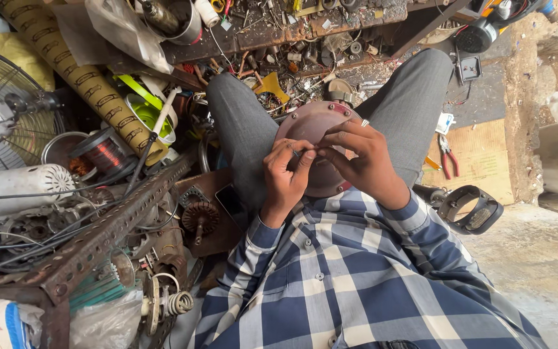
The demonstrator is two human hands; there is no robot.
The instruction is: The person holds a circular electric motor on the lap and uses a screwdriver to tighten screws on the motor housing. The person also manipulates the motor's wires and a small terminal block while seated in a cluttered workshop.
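soft, even daylight, brightest at right, dim cluttered corners at left, sharp focus, wide-angle bending at edges.

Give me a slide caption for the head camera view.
Both hands, left and right, pinch something small over a round reddish-brown metal cover on the lap.

The round motor cover (311, 129) on the lap is dull reddish brown; the trousers (240, 123) beneath it are grey, and the shirt (356, 278) below it is checked blue and white. Right of the cover lie red-handled pliers (448, 158) on tan cardboard (482, 161); left of it stands a copper-coloured wire coil (101, 155).
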